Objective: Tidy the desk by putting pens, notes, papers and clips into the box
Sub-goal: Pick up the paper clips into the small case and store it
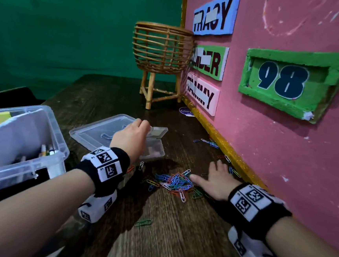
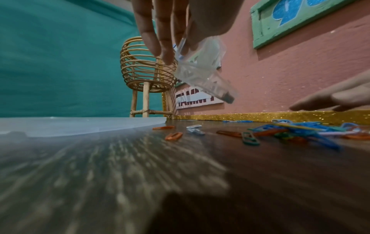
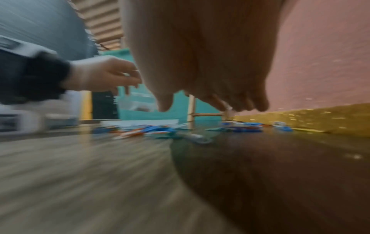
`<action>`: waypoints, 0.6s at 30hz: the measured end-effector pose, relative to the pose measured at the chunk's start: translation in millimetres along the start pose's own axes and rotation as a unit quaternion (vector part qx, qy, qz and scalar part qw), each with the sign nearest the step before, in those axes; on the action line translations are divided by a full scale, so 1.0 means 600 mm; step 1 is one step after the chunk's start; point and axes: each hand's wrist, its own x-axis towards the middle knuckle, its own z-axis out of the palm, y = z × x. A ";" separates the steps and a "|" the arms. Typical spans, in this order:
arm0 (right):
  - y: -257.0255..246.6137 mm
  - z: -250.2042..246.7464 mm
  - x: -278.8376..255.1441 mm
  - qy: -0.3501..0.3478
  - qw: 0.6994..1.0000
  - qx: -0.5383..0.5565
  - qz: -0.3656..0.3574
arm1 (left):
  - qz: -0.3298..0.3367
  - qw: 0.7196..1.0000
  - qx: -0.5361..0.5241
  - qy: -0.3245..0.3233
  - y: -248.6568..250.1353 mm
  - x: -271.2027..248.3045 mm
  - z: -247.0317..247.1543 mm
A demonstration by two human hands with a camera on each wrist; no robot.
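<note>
Dark wooden desk (image 1: pixel 176 231) before a pink board (image 1: pixel 284 159), with paper clips lying loose.
The big clear box (image 1: pixel 29 147) stands at 9 o'clock; the left hand (image 1: pixel 131 137) pinches a small clear case (image 2: pixel 202 68) above its lid (image 1: pixel 94 134); the right hand (image 1: pixel 219 182) is spread flat at 3 o'clock of the clip pile (image 1: pixel 176 182).
</note>
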 end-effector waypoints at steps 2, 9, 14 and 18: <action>0.009 -0.005 0.017 -0.013 0.998 -0.008 0.061 | -0.002 1.000 0.000 -0.003 0.001 0.005 0.001; 0.023 -0.011 0.041 -0.062 0.990 -0.026 0.125 | 0.024 0.999 0.020 -0.014 0.001 0.020 0.011; 0.020 -0.016 0.037 -0.066 0.996 -0.018 0.060 | 0.036 0.999 0.022 -0.013 0.000 0.032 0.019; -0.015 -0.006 0.004 -0.103 0.989 0.048 -0.099 | 0.038 0.999 0.007 -0.013 -0.002 0.039 0.023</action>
